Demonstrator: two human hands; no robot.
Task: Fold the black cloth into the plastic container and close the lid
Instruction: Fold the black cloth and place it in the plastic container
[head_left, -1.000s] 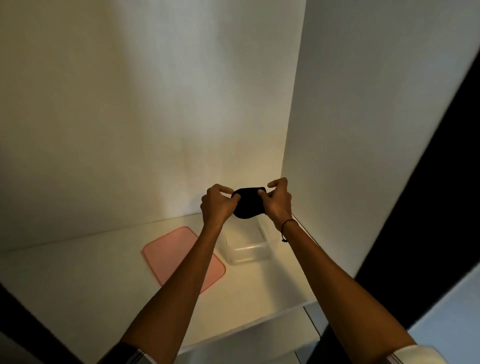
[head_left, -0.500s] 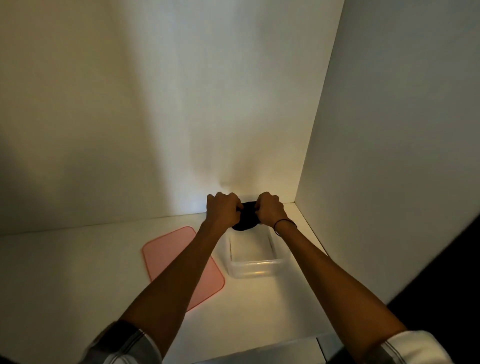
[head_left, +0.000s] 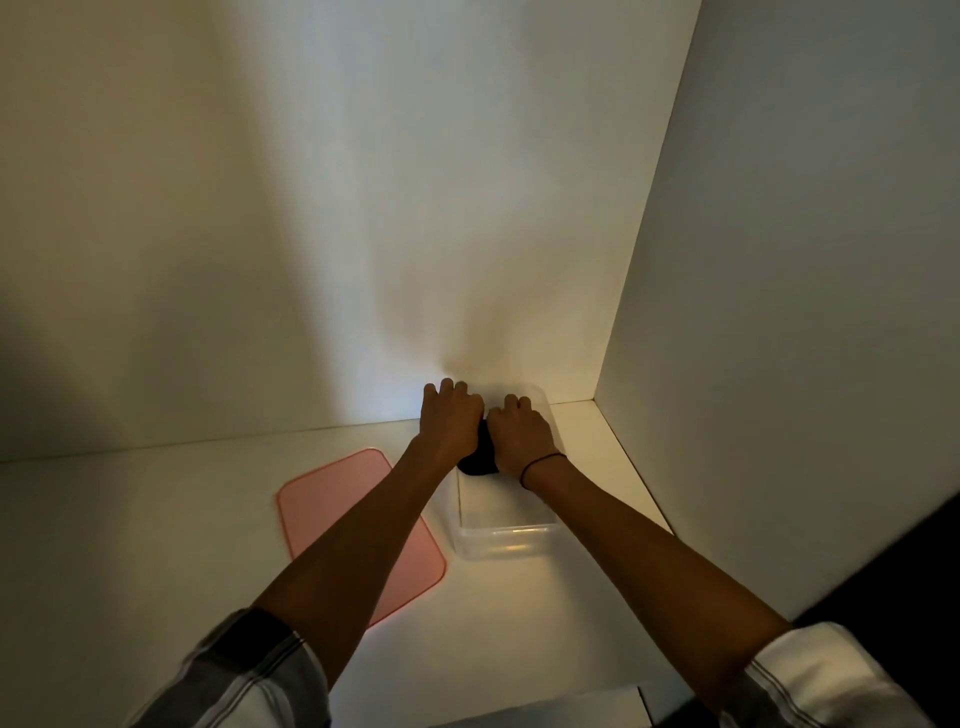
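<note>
A clear plastic container (head_left: 501, 540) stands on the white shelf near the right wall. My left hand (head_left: 450, 418) and my right hand (head_left: 521, 436) are side by side inside its far half, knuckles up, both pressed on the black cloth (head_left: 479, 461). Only a small dark bundle of the cloth shows between and below the hands; the rest is hidden under them. The pink lid (head_left: 358, 525) lies flat on the shelf to the left of the container, partly covered by my left forearm.
The white shelf (head_left: 156, 545) is boxed in by a back wall (head_left: 363, 208) and a right side wall (head_left: 779, 312) close to the container. The shelf's front edge (head_left: 571, 701) runs along the bottom of the view.
Both hands have gone down and forward with the cloth, from above the container into it. The cloth is now mostly covered by the hands. The view has shifted closer and to the right.
</note>
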